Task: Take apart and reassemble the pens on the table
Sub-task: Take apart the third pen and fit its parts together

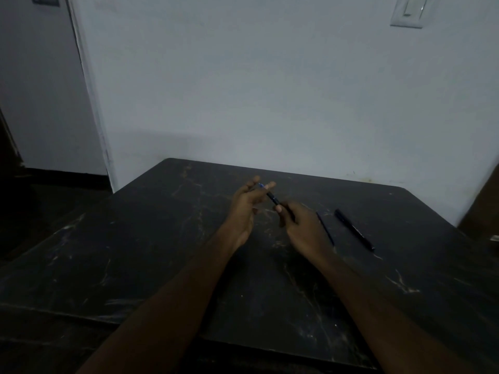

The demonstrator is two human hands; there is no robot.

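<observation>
Pens are the business here, and one dark pen [272, 197] is held up over the middle of the table, slanting from upper left down to the right. The left hand [247, 205] pinches its far end, where a blue tip shows between the fingertips [270, 185], with the palm half open below. The right hand [302, 225] closes thumb and fingers around the nearer end of the barrel. Both hands therefore grip the same pen, one at each end.

Judging by its look, it is a light, stiff plastic stick, smooth and likely slippery, with small parts that could spring loose or roll off. A firm hold on the barrel with one hand and a pinch close to the joint with the other should give the twist or pull most control.

Just right of the right hand lies a thin dark refill-like rod [325, 228], and beyond it a second black pen [354, 229], both flat on the dark marbled table [162, 252].
</observation>
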